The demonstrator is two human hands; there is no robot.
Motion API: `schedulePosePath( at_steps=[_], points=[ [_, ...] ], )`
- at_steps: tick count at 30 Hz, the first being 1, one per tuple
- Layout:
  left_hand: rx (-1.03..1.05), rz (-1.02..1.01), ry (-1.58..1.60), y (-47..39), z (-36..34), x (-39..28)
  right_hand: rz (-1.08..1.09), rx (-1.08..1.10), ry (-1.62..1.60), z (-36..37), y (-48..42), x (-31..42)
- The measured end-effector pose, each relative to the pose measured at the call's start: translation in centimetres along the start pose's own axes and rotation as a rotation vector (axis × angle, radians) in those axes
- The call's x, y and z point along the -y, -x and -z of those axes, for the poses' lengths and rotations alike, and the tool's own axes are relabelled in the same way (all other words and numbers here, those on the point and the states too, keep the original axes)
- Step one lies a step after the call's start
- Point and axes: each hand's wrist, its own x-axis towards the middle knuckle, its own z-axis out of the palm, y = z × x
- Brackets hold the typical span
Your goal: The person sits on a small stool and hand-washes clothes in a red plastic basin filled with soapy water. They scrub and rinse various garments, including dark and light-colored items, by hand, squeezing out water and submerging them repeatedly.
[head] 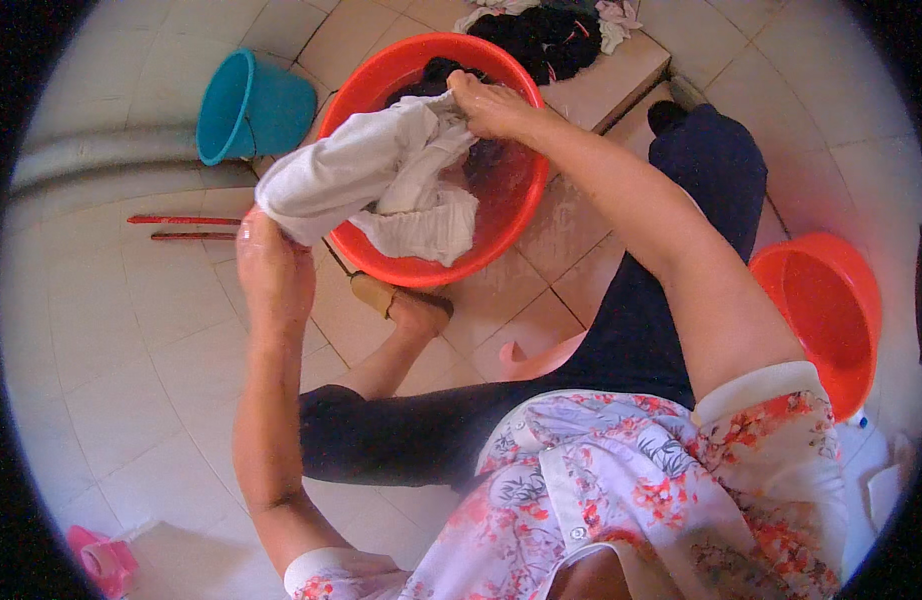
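A wet-looking white garment (356, 161) is stretched between my two hands above a red plastic basin (532, 202). My left hand (275, 251) grips one end, beyond the basin's left rim. Over the far side of the basin, my right hand (491, 106) pinches the other end. A gathered, elastic-looking band of the garment hangs down across the near rim. Dark fabric (442, 73) lies in the basin, with some water around it. The cloth hides much of the basin's inside.
A blue bucket (281, 112) lies tilted at the left. Dark clothes (543, 41) are heaped on a tiled ledge (618, 71) behind the basin. Two red sticks (187, 220) rest by the left wall. Another red basin (843, 315) is at my right; a pink object (104, 559) sits lower left.
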Motion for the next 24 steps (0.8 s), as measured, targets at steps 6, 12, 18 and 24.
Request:
schedulePosePath(
  at_steps=[6,12,18,24],
  points=[
    [-0.22,0.198,0.712,-1.4,-0.9,-1.5,-0.096,-0.187,-0.06,0.0,-1.1,-1.1],
    [-0.426,0.547,1.045,-2.0,-0.7,-0.2,-0.375,-0.079,-0.456,2.5,2.0,5.1],
    [-0.28,0.568,1.197,-1.4,0.0,5.5,-0.54,0.657,-0.974,-3.2,5.4,12.0],
    [-0.251,0.74,1.245,-0.3,-1.7,4.0,-0.41,0.343,-1.037,-5.5,6.6,12.5]
  ],
)
